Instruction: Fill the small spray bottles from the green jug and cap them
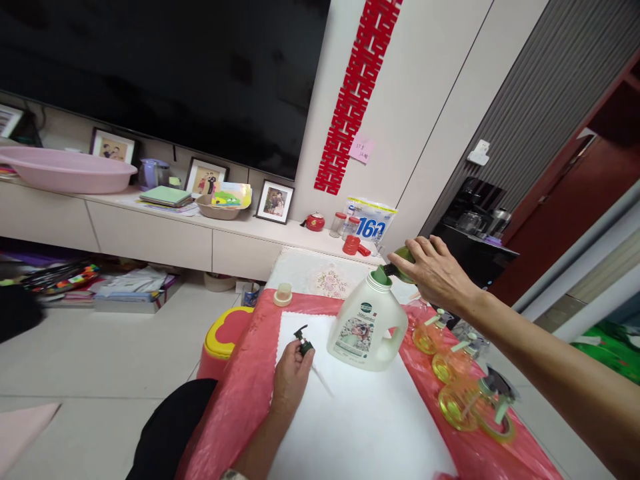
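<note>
The right arm is stretching out long from the lower right, forearm slanting up and to the left over the red-covered counter (235, 407). The right hand (436, 275) is arching palm-down beside the top of the white jug (367, 323), wrist nearly straight and knuckles up. Its fingers are curling tight round a green cap (403, 256). That cap is sitting tilted, just to the right of the jug's green neck (382, 274), and whether the two are touching I cannot tell. The jug itself is standing upright near the far edge of a white sheet (360, 427) spread over the middle of the counter, label facing this way. Down at the near left, the left forearm is coming straight up from the bottom edge, and the left hand (293, 375) is resting at the sheet's left border. Its fingers are closing in a pinch on a dark pump head (303, 341), nozzle pointing left, while its thin clear tube (323, 381) is slanting down and right across the sheet. The two hands are working well apart, with the jug between them. To the right of the jug, a row of small yellow bottles (453, 365) with pale pump tops is lining the red cover, running toward the near right corner. A small round lid (283, 294) is lying at the far left of the counter.
</note>
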A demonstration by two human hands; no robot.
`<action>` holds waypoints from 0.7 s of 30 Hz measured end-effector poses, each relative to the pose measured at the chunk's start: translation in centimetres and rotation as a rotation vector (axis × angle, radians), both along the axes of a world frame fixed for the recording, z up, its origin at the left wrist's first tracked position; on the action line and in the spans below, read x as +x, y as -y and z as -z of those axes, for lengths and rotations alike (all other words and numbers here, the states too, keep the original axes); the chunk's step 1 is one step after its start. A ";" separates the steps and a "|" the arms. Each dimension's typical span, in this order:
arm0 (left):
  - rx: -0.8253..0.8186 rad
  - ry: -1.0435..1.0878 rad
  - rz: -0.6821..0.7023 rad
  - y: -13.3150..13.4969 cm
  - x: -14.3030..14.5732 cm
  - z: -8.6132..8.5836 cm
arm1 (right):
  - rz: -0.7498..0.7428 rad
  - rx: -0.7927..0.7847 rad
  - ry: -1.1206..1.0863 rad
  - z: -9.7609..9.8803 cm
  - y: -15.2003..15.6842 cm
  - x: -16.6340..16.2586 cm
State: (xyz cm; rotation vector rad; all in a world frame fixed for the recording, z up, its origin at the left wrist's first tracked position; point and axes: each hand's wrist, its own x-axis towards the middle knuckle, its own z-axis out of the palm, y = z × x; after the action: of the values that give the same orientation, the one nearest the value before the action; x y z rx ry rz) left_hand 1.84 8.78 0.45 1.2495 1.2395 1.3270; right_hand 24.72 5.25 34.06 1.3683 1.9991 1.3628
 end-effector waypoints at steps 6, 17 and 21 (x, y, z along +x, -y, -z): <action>-0.009 0.014 0.000 0.1 0.0 -0.1 | -0.016 -0.011 -0.013 -0.2 0.0 -0.2; -0.010 -0.007 0.014 0.1 0.0 -0.2 | -0.063 -0.003 0.064 -0.4 -0.2 -0.4; -0.020 -0.005 0.025 0.3 -0.1 -0.8 | -0.076 0.033 0.117 -0.4 -0.2 -0.5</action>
State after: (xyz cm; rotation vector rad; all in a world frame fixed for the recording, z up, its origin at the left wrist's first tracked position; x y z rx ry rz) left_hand 1.71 8.47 1.21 1.2506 1.2339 1.2917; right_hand 24.24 5.44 34.41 1.2081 1.9785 1.4793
